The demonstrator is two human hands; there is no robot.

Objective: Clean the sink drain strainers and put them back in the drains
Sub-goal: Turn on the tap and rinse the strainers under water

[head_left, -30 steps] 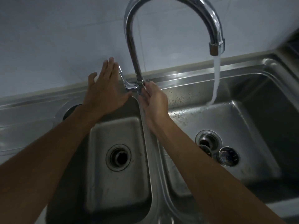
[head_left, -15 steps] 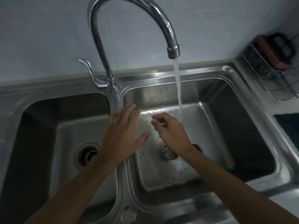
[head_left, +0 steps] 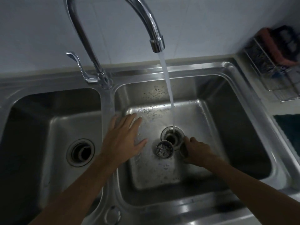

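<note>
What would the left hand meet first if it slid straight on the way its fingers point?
The left hand points up and slightly right over the wet floor of the right basin. Carrying on, it would probably meet that basin's back wall first; the water stream falls further right. Depth is uncertain.

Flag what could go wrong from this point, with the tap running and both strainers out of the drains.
1. The right drain is open under the running water, so debris rinsed off could wash straight down.
2. The loose strainer sits at that drain's edge; the right hand, closing on the other strainer, could knock it.
3. Wet steel may make the grip slip.
</note>
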